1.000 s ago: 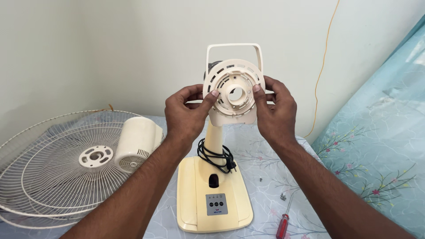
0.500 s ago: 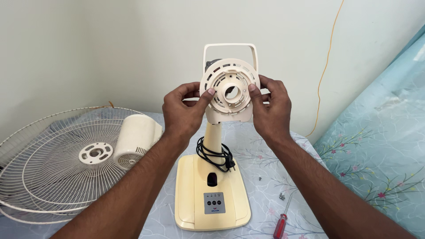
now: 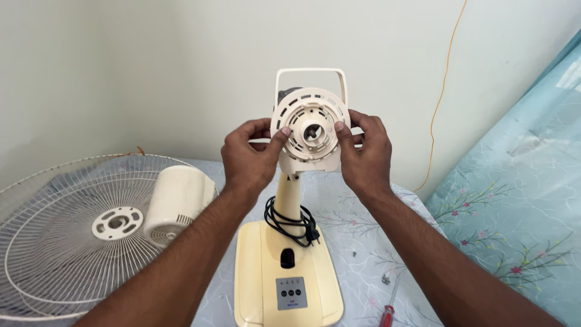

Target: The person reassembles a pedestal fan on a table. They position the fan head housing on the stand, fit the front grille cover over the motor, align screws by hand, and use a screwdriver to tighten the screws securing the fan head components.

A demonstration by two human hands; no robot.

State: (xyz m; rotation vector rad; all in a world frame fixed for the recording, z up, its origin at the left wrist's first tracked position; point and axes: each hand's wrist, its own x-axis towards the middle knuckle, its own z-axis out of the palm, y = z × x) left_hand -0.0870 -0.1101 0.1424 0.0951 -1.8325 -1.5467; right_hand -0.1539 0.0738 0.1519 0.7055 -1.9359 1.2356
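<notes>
Hands, two of them, meet at the top of one cream pedestal fan (image 3: 289,266) that stands stripped of its blades and guards. Both grip the single round motor face plate (image 3: 310,125), a slotted disc with a hole at its centre, held upright atop the fan's neck and just below one looped carry handle (image 3: 311,74). The left hand (image 3: 249,158) sits on the plate's left rim, its thumb pressed flat on the front and the other fingers curled behind, so it is clamped on the disc. The right hand (image 3: 363,155) mirrors it on the right rim, thumb on the front face, fingers wrapped behind the edge. One black power cord (image 3: 290,219) is coiled around the base of the neck, its plug lying on the flat base. That base carries one dark slot and one grey control panel (image 3: 291,293) with three small buttons. To the left, on the floral cloth (image 3: 357,242), lies one white wire fan guard (image 3: 66,236), flat, with a round hub at its middle. One cream motor housing cover (image 3: 175,203) lies on its side, touching the guard's right edge. One red-handled screwdriver (image 3: 387,312) shows at the bottom edge right of the base, with a few small screws (image 3: 385,279) just above it; their count is too small to tell.
</notes>
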